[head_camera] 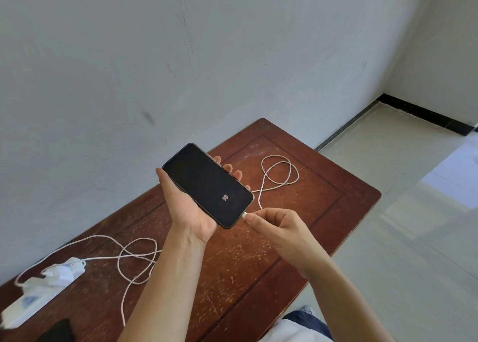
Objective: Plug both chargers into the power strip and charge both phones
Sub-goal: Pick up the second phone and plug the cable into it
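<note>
My left hand [185, 209] holds a black phone [208, 185] above the table, screen up and dark with a small pale mark. My right hand [278, 226] pinches the white plug [245, 215] of a cable at the phone's lower end; the plug touches the port. That cable [279, 176] loops on the table behind the phone. At the left, a white power strip [38, 293] carries two white chargers [58, 271]. A second cable [134, 256] coils from there. Part of a second black phone [58, 332] shows at the bottom left edge.
The scratched red-brown wooden table [323, 199] stands against a grey wall. Pale tiled floor [403, 212] lies to the right of the table. My knee and clothing [297, 326] show at the bottom.
</note>
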The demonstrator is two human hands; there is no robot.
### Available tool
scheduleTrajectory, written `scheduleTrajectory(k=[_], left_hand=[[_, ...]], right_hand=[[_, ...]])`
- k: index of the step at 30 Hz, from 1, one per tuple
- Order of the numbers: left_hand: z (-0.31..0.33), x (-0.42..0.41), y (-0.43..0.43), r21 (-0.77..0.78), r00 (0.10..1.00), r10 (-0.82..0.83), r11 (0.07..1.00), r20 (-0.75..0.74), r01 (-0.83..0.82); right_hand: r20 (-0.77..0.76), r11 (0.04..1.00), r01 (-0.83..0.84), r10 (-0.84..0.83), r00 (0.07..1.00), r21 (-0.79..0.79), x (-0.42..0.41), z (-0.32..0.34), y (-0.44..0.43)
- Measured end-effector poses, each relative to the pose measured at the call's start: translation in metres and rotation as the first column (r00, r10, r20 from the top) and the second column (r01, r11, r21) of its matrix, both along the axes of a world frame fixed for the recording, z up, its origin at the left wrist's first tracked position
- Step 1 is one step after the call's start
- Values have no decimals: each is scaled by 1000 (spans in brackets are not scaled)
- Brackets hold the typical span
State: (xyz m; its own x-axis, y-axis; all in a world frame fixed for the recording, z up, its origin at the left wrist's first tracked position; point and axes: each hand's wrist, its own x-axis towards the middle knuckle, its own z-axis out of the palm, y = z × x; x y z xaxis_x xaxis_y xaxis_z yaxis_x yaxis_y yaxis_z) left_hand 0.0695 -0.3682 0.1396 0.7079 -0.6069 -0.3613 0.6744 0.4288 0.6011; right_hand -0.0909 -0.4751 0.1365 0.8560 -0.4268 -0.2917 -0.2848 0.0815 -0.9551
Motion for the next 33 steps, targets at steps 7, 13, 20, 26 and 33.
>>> scheduleTrajectory(k=[7,13,20,26,33], left_hand=[[5,-4,-2,7,999,-34,999,5,34],[-3,-6,-5,-84,995,-96,992,-10,95],[-6,0,-5,-134,990,-130,983,-46,123],[-4,-1,-6,-56,983,-177,983,-58,174],[-7,-1,-6,16,985,-171,985,-32,171]], right_hand=[[23,999,46,-46,999,7,0,-3,5],[36,998,55,-55,998,17,0,-6,4],[26,1000,5,-5,1000,-1,2,-7,0],[62,999,35,-34,997,-6,2,-14,-8],[77,985,159,-164,983,70,6,-23,-5]])
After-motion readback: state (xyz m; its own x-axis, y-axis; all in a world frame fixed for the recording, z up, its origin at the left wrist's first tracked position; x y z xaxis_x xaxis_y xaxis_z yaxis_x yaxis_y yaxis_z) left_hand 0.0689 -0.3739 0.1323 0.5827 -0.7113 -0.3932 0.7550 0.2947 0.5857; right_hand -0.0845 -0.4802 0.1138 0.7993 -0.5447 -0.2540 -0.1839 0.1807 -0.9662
